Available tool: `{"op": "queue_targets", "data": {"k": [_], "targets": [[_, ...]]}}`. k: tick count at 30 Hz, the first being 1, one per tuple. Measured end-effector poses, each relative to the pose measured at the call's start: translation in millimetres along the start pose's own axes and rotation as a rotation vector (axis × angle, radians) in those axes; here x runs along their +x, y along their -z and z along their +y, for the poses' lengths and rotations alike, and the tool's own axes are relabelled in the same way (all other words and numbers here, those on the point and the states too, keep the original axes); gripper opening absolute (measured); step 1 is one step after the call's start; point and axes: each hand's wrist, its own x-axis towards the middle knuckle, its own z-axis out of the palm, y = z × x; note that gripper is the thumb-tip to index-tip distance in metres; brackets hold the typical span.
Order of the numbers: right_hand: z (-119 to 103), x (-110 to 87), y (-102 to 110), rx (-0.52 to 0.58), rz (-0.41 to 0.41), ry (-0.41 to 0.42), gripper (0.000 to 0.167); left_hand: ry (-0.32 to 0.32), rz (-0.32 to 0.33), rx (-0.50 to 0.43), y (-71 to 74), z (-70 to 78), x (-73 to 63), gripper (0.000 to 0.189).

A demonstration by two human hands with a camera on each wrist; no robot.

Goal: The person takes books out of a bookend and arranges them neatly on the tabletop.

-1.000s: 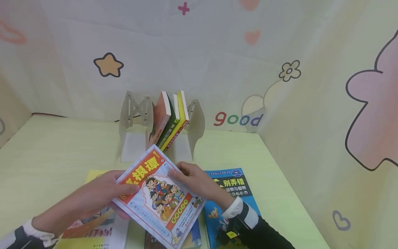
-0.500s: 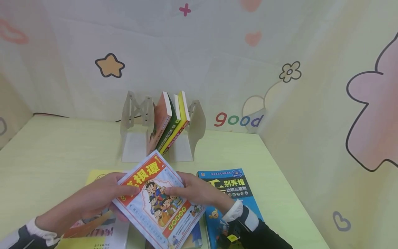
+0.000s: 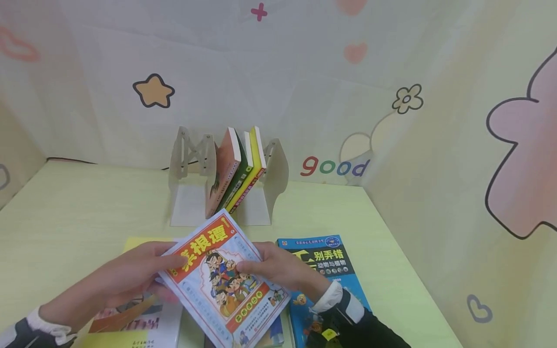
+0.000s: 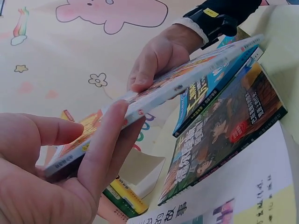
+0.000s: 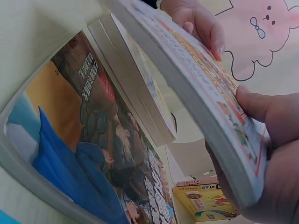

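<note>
A thin book (image 3: 230, 285) with a red-and-white cover and a group of cartoon children is held up, tilted, above the table. My left hand (image 3: 139, 270) grips its left edge, thumb on the cover and fingers beneath, as the left wrist view also shows. On the opposite edge my right hand (image 3: 283, 268) pinches it, thumb on the picture. Under it, a dark-covered book (image 4: 224, 126) lies mostly hidden in the head view. To the left is a yellow-and-white book (image 3: 135, 328), and to the right a blue book (image 3: 335, 270).
Behind the hands stands a pale metal book rack (image 3: 274, 179) against the wall. Several books lean in it, among them a brown one (image 3: 224, 169), a green one (image 3: 237, 179) and a yellow one (image 3: 250, 181). Printed cloth walls enclose the table (image 3: 87, 203).
My right thumb has slid lower and inward over the cover since a second ago. The held book has shifted slightly down, then a little to the right. Both hands keep their hold.
</note>
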Motion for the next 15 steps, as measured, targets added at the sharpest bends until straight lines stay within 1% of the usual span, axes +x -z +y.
{"op": "queue_targets", "data": {"k": [3, 5, 9, 11, 15], "targets": [[-0.7, -3.1, 2.1, 0.024, -0.017, 0.024, 0.034, -0.006, 0.032, 0.031, 1.8, -0.3, -0.6, 0.069], [-1.9, -6.2, 3.6, 0.03, -0.02, 0.036, 0.035, -0.004, 0.071, 0.083, 2.5, 0.0, -1.8, 0.069], [-4.0, -15.4, 9.1, 0.018, 0.012, 0.049, 0.04, -0.029, 0.113, 0.166, 5.9, 3.4, -4.8, 0.06], [-4.6, -21.2, 13.5, 0.037, 0.027, 0.06, 0.043, -0.044, 0.137, 0.189, 8.9, 6.1, -6.7, 0.056], [-5.7, -31.8, 23.2, 0.081, 0.057, 0.078, 0.047, -0.056, 0.195, 0.272, 16.6, 12.4, -11.8, 0.06]]}}
